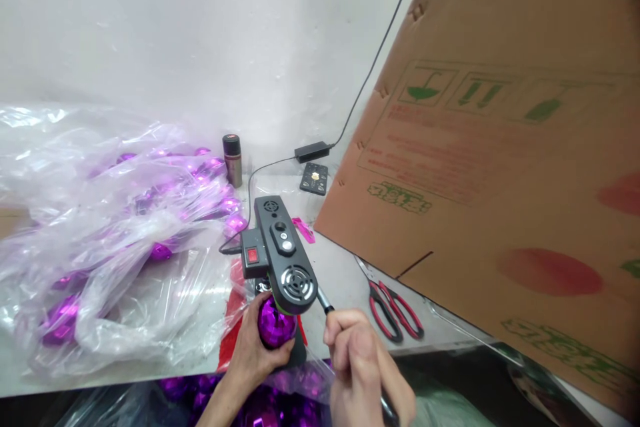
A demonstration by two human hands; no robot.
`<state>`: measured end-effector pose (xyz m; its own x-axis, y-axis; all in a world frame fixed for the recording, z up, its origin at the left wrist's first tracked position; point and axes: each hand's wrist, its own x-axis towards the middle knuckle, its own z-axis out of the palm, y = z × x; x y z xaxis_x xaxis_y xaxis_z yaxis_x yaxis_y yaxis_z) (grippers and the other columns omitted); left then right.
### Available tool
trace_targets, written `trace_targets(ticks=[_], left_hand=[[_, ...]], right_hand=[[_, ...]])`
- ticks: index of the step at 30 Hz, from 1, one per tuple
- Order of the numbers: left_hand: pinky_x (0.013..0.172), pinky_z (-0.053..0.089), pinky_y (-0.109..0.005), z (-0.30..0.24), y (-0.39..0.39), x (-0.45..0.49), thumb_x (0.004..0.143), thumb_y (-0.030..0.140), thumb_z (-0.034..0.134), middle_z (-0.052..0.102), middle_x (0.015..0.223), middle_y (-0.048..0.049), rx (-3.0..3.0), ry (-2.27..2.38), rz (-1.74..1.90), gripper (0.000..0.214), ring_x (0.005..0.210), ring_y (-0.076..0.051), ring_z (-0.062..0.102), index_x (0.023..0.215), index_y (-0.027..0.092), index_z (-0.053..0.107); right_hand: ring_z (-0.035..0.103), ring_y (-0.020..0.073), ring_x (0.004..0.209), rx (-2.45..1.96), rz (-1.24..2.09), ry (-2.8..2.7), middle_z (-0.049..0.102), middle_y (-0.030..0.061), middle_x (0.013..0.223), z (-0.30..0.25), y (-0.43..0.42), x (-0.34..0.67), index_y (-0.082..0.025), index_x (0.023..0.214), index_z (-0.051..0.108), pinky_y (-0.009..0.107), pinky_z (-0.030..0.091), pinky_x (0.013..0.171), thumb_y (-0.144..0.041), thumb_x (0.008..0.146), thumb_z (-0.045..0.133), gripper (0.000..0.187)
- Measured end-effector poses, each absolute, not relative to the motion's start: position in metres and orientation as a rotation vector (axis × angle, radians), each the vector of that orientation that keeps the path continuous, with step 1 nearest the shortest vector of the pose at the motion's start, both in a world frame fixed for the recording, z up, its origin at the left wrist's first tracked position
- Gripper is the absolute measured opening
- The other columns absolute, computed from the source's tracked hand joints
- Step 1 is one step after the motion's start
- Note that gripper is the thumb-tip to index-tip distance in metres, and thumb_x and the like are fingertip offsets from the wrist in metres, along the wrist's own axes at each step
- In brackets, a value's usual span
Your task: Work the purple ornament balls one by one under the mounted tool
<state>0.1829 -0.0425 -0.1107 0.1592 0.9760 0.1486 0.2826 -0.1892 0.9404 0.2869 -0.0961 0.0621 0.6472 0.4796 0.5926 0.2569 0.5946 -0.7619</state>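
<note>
My left hand (pixel 250 350) is wrapped round a shiny purple faceted ball (pixel 274 325) and holds it under the head of a small black benchtop machine (pixel 283 255) that has a red switch on its side. My right hand (pixel 361 363) is closed round the machine's thin black-tipped lever (pixel 325 302), just right of the ball. Both hands sit at the table's front edge.
Clear plastic bags of several purple balls (pixel 115 240) cover the left. A big cardboard box (pixel 500 167) leans on the right, with red-handled scissors (pixel 393 310) at its foot. Behind stand a small dark bottle (pixel 233 160), a power adapter (pixel 311 151) and a black remote (pixel 314 179).
</note>
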Motion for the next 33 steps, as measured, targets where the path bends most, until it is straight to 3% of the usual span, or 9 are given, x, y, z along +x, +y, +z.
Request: trace_targets(ticks=[16,33], left_hand=[[0.105,0.058,-0.059,-0.112,-0.045,0.184,0.064,0.033,0.081,0.073,0.124,-0.0151,1.637,1.252,1.085,0.074,0.117,-0.038,0.072,0.132,0.017,0.058],[0.106,0.058,-0.059,-0.116,-0.044,0.191,0.064,0.036,0.079,0.072,0.127,-0.0171,1.656,1.266,1.138,0.076,0.118,-0.038,0.072,0.134,0.015,0.057]], right_hand=[[0.051,0.0112,0.051,-0.927,0.063,-0.889,0.051,-0.0019,0.058,0.027,-0.092,0.287,-0.020,0.060,0.050,0.024,0.031,0.045,-0.024,0.107,0.049,0.047],[0.048,0.0108,0.046,-0.930,0.061,-0.954,0.051,-0.0022,0.059,0.020,-0.089,0.292,-0.021,0.056,0.047,0.024,0.038,0.042,-0.034,0.108,0.049,0.054]])
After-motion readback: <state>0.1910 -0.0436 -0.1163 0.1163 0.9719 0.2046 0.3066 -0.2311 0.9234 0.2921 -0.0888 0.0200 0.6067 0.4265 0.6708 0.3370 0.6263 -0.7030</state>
